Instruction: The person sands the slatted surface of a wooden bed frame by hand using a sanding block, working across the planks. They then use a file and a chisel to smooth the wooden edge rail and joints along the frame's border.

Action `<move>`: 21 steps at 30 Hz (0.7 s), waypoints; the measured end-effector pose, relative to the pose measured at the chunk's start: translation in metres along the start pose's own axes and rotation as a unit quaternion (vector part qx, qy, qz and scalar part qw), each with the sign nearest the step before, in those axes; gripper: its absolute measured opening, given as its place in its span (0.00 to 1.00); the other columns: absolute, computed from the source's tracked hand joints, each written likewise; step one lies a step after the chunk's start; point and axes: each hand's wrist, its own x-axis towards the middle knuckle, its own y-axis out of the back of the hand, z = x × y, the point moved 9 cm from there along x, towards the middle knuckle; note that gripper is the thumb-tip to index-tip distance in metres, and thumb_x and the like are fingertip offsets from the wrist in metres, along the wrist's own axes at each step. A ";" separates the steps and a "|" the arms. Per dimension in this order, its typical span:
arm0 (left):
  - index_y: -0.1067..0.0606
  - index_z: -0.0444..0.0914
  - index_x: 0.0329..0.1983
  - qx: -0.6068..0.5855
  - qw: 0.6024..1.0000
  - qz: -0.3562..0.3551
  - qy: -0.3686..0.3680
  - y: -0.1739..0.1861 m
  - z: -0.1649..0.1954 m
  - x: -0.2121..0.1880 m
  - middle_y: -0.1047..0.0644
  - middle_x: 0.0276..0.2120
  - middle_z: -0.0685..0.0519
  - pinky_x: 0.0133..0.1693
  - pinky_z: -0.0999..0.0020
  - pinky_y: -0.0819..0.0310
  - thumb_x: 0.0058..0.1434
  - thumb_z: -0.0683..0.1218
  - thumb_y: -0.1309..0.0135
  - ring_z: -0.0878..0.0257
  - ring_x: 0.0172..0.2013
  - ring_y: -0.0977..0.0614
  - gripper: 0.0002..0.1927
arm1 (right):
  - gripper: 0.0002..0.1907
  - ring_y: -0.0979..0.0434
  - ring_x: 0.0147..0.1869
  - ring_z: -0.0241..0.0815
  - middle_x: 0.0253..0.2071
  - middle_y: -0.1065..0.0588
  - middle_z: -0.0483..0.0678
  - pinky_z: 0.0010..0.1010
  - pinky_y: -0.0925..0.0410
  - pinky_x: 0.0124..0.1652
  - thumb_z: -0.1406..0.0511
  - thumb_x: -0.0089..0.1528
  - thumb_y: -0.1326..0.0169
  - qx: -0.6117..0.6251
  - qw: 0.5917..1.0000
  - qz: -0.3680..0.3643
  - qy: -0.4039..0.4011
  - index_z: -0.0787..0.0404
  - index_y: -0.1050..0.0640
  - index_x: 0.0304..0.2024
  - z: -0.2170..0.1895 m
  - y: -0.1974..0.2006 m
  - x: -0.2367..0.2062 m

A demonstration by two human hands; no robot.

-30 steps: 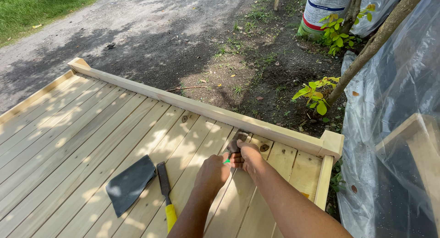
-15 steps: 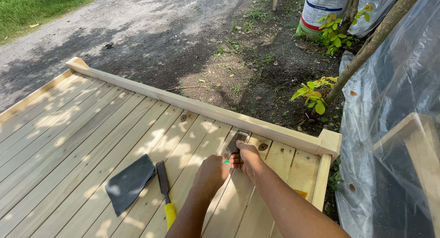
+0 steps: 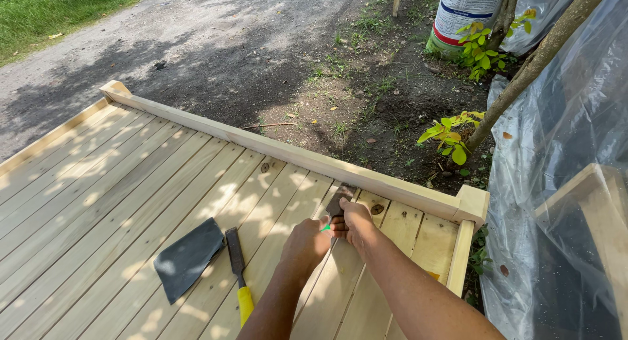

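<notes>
Both my hands grip one small hand tool with a dark flat blade (image 3: 340,200) and a green handle, pressed onto a plank of the pale wooden deck (image 3: 131,183). My left hand (image 3: 306,242) holds the handle from the near side. My right hand (image 3: 354,225) wraps over the top, just behind the blade. The blade tip lies close to the raised wooden edge rail (image 3: 294,158). Most of the handle is hidden under my fingers.
A dark grey sheet (image 3: 188,257) and a yellow-handled chisel (image 3: 237,274) lie on the deck to my left. Beyond the rail are bare soil, a gravel path, a thin tree trunk (image 3: 530,71), a printed sack (image 3: 466,16) and clear plastic sheeting (image 3: 569,183) at right.
My hands and the tool have shifted only slightly along the plank near the rail; nothing else moved.
</notes>
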 end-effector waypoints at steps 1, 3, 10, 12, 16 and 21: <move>0.23 0.44 0.59 0.005 1.000 0.003 -0.010 0.000 -0.001 0.000 0.17 0.47 0.48 0.51 0.59 0.25 0.65 0.51 0.53 0.51 0.50 0.16 0.21 | 0.22 0.28 0.19 0.46 0.22 0.28 0.53 0.39 0.30 0.20 0.53 0.71 0.55 0.002 1.000 0.005 0.003 0.66 0.25 0.40 0.001 0.001 -0.002; 0.23 0.45 0.59 0.029 0.999 0.007 -0.030 0.000 -0.001 -0.002 0.18 0.47 0.46 0.50 0.58 0.24 0.64 0.50 0.52 0.50 0.49 0.16 0.21 | 0.20 0.29 0.18 0.46 0.21 0.28 0.53 0.39 0.31 0.20 0.54 0.71 0.55 0.008 1.000 0.009 0.012 0.65 0.25 0.41 0.000 0.002 -0.007; 0.22 0.46 0.57 0.043 0.999 0.009 -0.021 -0.001 -0.002 -0.013 0.18 0.46 0.42 0.49 0.55 0.24 0.62 0.51 0.49 0.47 0.48 0.17 0.20 | 0.20 0.27 0.18 0.47 0.21 0.27 0.54 0.39 0.31 0.20 0.54 0.71 0.54 0.000 1.000 0.017 0.013 0.66 0.25 0.42 0.003 0.007 -0.014; 0.22 0.46 0.57 0.053 0.998 0.023 -0.026 0.003 -0.001 -0.013 0.19 0.46 0.41 0.49 0.55 0.24 0.63 0.53 0.49 0.45 0.48 0.18 0.20 | 0.21 0.27 0.19 0.47 0.22 0.27 0.54 0.40 0.31 0.20 0.54 0.71 0.55 -0.001 1.000 0.020 0.003 0.67 0.25 0.41 0.006 0.005 -0.008; 0.23 0.51 0.61 0.056 0.998 0.015 -0.027 0.006 -0.003 -0.010 0.19 0.45 0.39 0.49 0.53 0.24 0.63 0.52 0.51 0.44 0.48 0.18 0.22 | 0.23 0.26 0.19 0.49 0.23 0.27 0.56 0.41 0.29 0.21 0.53 0.71 0.55 -0.004 1.000 0.020 -0.014 0.68 0.26 0.41 0.011 0.006 0.007; 0.24 0.52 0.62 0.080 0.996 0.021 -0.020 0.008 -0.003 -0.013 0.19 0.47 0.41 0.49 0.54 0.24 0.65 0.53 0.52 0.45 0.48 0.18 0.21 | 0.25 0.26 0.20 0.49 0.24 0.26 0.56 0.41 0.28 0.22 0.52 0.72 0.57 -0.015 1.000 0.008 -0.020 0.69 0.26 0.40 0.016 0.004 0.020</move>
